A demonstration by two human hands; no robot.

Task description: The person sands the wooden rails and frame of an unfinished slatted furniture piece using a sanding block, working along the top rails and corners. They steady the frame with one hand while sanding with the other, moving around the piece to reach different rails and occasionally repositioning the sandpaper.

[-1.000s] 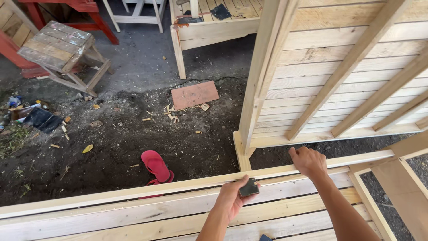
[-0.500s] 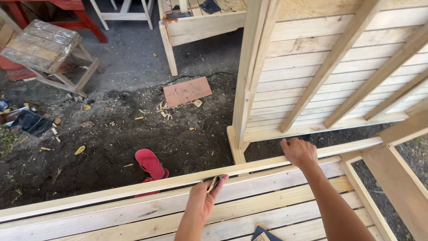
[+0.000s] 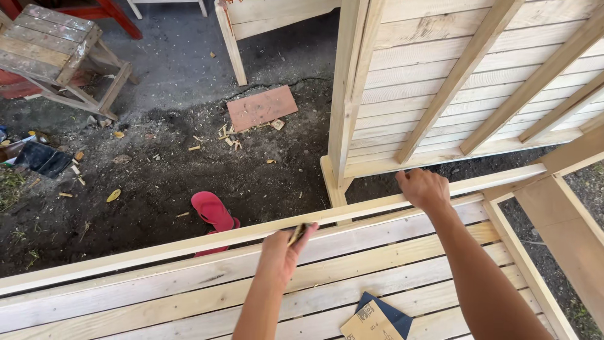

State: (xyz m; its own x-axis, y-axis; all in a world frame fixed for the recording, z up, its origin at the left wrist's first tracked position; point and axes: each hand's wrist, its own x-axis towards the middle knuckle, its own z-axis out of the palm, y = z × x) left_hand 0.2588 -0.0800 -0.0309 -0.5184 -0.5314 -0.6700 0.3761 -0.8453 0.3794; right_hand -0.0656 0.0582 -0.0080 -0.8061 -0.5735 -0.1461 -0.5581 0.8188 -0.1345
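Observation:
My left hand (image 3: pixel 280 255) presses a small folded piece of sandpaper (image 3: pixel 297 233) against the top rail (image 3: pixel 189 244) of a pale wooden slatted panel. Only an edge of the sandpaper shows between the fingers. My right hand (image 3: pixel 425 187) grips the same rail further right, fingers curled over its far edge. The slats (image 3: pixel 390 261) of the panel run under both forearms.
Loose sandpaper sheets (image 3: pixel 375 318) lie on the slats near the bottom. Beyond the rail are dark soil, a red flip-flop (image 3: pixel 212 211), a flat reddish board (image 3: pixel 261 107), wood chips, a worn wooden stool (image 3: pixel 56 53) at top left and an upright slatted panel (image 3: pixel 465 88) at right.
My left hand has slid left along the rail with the sandpaper. The right hand keeps its grip on the rail. The view has shifted slightly.

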